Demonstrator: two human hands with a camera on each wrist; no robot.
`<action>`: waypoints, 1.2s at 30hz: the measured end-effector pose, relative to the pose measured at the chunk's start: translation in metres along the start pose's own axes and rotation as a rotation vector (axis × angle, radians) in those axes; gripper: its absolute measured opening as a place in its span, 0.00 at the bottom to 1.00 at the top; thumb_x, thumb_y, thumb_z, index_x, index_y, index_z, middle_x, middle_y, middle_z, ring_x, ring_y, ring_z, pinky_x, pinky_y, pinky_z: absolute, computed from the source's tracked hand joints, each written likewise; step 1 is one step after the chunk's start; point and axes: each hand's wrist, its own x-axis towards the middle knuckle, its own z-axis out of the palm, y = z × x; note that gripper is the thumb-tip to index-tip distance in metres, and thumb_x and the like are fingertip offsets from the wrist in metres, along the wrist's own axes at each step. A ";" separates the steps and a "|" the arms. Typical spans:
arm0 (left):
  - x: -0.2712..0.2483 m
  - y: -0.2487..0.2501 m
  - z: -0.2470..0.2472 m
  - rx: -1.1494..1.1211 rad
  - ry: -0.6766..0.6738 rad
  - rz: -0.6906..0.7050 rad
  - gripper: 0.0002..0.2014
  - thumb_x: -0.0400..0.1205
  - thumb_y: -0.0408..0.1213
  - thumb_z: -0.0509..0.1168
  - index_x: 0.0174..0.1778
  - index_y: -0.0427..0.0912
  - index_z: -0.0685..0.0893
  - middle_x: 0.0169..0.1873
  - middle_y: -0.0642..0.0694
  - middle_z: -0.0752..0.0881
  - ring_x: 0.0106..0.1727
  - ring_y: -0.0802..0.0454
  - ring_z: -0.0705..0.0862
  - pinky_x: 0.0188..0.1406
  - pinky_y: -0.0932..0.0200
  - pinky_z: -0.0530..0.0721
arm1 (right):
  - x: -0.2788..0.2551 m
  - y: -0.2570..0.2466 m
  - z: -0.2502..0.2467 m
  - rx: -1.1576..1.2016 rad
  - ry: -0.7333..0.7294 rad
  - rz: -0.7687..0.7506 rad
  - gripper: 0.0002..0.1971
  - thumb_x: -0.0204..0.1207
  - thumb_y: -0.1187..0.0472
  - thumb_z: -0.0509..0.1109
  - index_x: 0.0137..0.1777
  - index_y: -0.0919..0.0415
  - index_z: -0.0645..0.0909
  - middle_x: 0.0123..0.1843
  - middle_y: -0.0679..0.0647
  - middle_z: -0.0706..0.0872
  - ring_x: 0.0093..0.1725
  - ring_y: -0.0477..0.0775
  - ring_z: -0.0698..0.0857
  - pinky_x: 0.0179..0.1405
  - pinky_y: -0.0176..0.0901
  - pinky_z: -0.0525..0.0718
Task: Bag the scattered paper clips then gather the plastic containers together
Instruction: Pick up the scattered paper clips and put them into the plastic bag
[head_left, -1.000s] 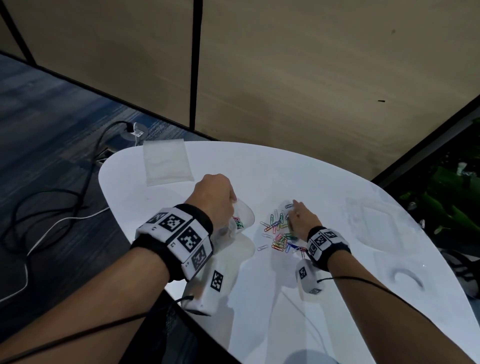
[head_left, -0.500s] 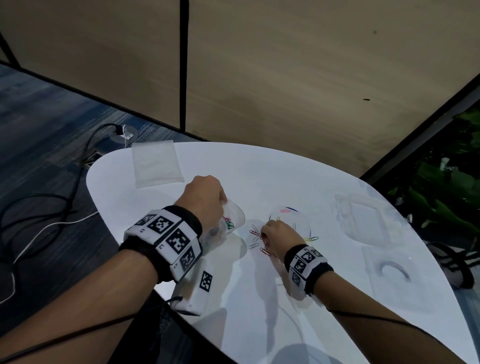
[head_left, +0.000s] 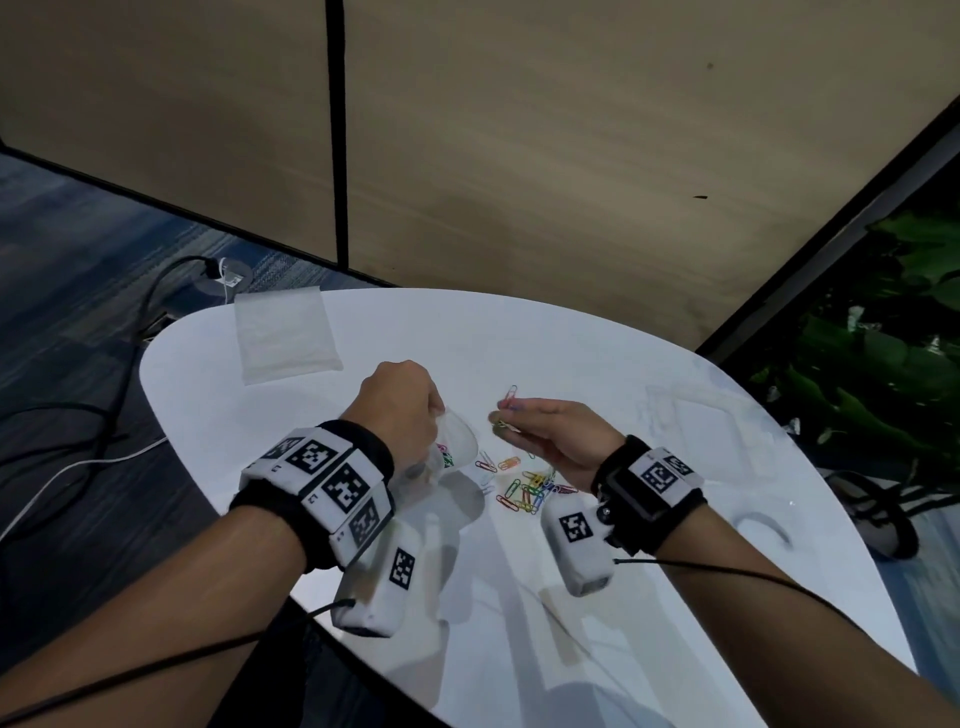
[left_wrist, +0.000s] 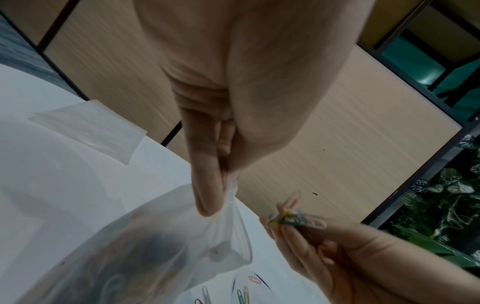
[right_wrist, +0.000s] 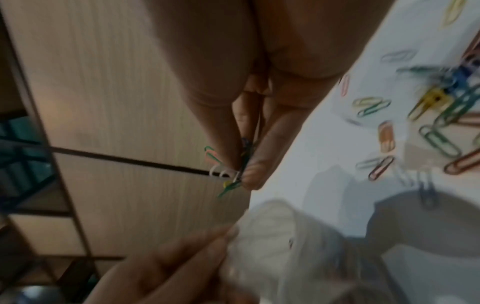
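My left hand pinches the rim of a clear plastic bag and holds its mouth open above the white table; coloured clips show inside it. My right hand, raised just right of the bag's mouth, pinches a small bunch of paper clips. More coloured paper clips lie scattered on the table below my right hand. Clear plastic containers lie at the table's right side, another nearer me.
A second empty clear bag lies flat at the table's far left. Cables run over the floor to the left. A wooden partition stands behind the table, plants to the right.
My right hand has picked a bunch of clips off the pile and lifted it up beside the bag's mouth. My left hand keeps holding the bag.
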 end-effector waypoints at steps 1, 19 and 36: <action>0.000 0.000 0.002 -0.011 0.005 0.001 0.11 0.83 0.27 0.63 0.50 0.41 0.91 0.50 0.42 0.90 0.48 0.41 0.91 0.56 0.51 0.90 | -0.004 0.000 0.008 -0.019 -0.024 -0.001 0.12 0.73 0.76 0.73 0.56 0.80 0.83 0.48 0.64 0.90 0.47 0.55 0.91 0.45 0.37 0.89; 0.002 0.002 0.009 -0.079 0.011 0.033 0.10 0.84 0.29 0.64 0.49 0.39 0.91 0.44 0.40 0.91 0.45 0.39 0.92 0.53 0.47 0.91 | -0.028 0.008 0.052 -1.134 -0.009 -0.426 0.19 0.76 0.70 0.61 0.56 0.54 0.90 0.48 0.49 0.93 0.34 0.40 0.84 0.37 0.28 0.82; -0.005 -0.024 -0.020 -0.056 0.033 -0.003 0.12 0.82 0.26 0.63 0.51 0.40 0.91 0.50 0.40 0.89 0.47 0.40 0.91 0.55 0.49 0.90 | 0.066 0.078 -0.061 -1.540 0.542 0.287 0.33 0.85 0.48 0.53 0.84 0.62 0.48 0.85 0.69 0.49 0.83 0.68 0.53 0.81 0.60 0.60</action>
